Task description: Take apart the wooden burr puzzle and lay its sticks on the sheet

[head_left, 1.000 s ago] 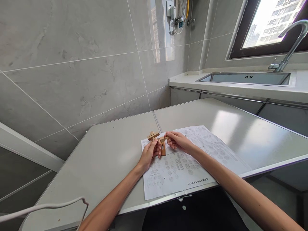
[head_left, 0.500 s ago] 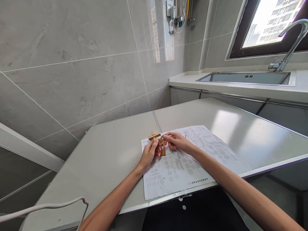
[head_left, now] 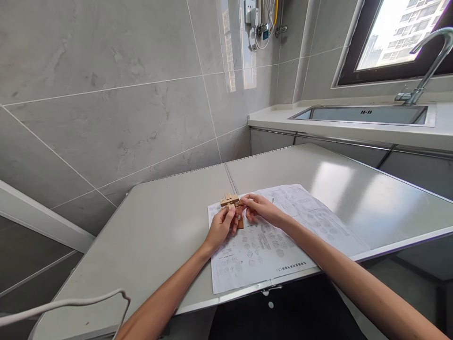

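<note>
Over the left part of a printed instruction sheet (head_left: pixel 272 257), my left hand (head_left: pixel 220 227) is closed on a group of small wooden puzzle blocks (head_left: pixel 230 198). Light notched bars stick up above the fingers. My right hand (head_left: pixel 260 208) pinches the right side of the same wooden pieces, thumb and forefinger together. A darker brown wooden piece (head_left: pixel 240 223) shows between the hands, partly covered by the left fingers. How the pieces interlock is hidden by my fingertips.
The sheet lies on a pale folding table (head_left: pixel 166 236) with a seam across it. A white cable (head_left: pixel 71 302) crosses the near left corner. Behind on the right stand a counter with a sink (head_left: pixel 368 113) and a faucet (head_left: pixel 432 61). A tiled wall rises at the back.
The wooden blocks have turned slightly in my fingers, and the top bar now sits more level and a little to the right. Both hands stay nearly in place.
</note>
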The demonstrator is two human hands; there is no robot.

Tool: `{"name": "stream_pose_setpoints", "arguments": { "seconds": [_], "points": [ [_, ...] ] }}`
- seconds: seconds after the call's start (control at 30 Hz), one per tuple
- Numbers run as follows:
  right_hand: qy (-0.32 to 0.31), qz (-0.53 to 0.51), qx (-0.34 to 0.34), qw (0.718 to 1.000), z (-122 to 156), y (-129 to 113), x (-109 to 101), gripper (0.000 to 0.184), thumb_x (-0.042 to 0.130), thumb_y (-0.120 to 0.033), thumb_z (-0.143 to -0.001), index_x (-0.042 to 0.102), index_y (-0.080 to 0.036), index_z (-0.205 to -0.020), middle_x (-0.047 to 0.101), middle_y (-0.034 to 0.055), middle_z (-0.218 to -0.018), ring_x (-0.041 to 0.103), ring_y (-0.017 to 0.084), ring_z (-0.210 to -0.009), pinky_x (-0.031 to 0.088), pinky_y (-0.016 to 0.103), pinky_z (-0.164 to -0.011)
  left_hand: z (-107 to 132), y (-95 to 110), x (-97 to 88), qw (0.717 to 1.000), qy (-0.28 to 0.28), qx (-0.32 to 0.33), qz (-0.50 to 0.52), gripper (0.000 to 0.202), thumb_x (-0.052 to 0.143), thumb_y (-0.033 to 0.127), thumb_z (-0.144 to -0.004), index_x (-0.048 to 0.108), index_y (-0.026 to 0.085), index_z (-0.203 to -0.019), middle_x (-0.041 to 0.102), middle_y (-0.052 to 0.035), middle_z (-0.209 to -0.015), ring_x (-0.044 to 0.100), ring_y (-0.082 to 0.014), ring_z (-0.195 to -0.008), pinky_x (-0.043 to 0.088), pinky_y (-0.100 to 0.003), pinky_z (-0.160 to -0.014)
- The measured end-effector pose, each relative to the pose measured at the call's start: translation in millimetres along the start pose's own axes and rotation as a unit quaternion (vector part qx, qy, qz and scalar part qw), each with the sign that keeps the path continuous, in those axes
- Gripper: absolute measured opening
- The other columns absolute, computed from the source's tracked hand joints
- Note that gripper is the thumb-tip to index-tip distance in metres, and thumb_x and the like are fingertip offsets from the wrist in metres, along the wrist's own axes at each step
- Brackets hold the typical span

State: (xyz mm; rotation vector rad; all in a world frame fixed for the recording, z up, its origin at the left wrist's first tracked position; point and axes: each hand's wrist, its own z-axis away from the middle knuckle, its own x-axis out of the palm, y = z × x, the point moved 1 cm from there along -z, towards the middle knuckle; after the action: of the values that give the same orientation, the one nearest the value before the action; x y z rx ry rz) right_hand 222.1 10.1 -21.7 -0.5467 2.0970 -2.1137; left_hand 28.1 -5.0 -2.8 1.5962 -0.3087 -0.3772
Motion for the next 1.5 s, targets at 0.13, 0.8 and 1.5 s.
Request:
{"name": "stream_pose_setpoints", "arguments": {
  "seconds": [0.13, 0.8, 1.5],
  "points": [
    [-0.006, -0.02, 0.001, 1.0, -0.4, -1.2, -1.3, 0.046, 0.068, -0.062, -0.093, 0.063, -0.019, -0.105, 0.074, 0.0065, -0.086, 0.058, 0.012, -0.058, 0.045, 0.026, -0.05, 1.6, 0.2, 0.2, 0.998, 0.02, 0.019, -0.048, 0.048, 0.058, 0.066, -0.094, 0.058, 0.019, -0.081, 0.056, 0.0016, -0.066, 0.047, -0.0092, -0.049, 0.039, -0.025, -0.05],
    [-0.071, 0.033, 0.008, 0.997, 3.0, -3.3, 0.6, 0.047, 0.071, -0.064, -0.089, 0.053, -0.022, -0.099, 0.064, -0.0036, -0.054, 0.056, 0.013, -0.049, 0.037, 0.024, -0.049, 2.2, -7.4, -5.2, 0.967, 0.082, 0.073, -0.23, 0.048, 0.058, 0.06, -0.095, 0.064, 0.017, -0.077, 0.058, 0.0011, -0.061, 0.05, -0.0128, -0.057, 0.036, -0.026, -0.056],
    [0.016, 0.126, -0.02, 0.992, 4.9, -8.6, 8.5, 0.031, 0.055, -0.051, -0.097, 0.065, -0.022, -0.099, 0.063, -0.0031, -0.066, 0.046, 0.01, -0.047, 0.037, 0.025, -0.049, -1.7, -3.6, -7.2, 0.999, -0.012, -0.038, 0.037, 0.045, 0.058, 0.058, -0.095, 0.055, 0.017, -0.078, 0.051, 0.0034, -0.063, 0.046, -0.0072, -0.045, 0.037, -0.022, -0.047]
  ]
}}
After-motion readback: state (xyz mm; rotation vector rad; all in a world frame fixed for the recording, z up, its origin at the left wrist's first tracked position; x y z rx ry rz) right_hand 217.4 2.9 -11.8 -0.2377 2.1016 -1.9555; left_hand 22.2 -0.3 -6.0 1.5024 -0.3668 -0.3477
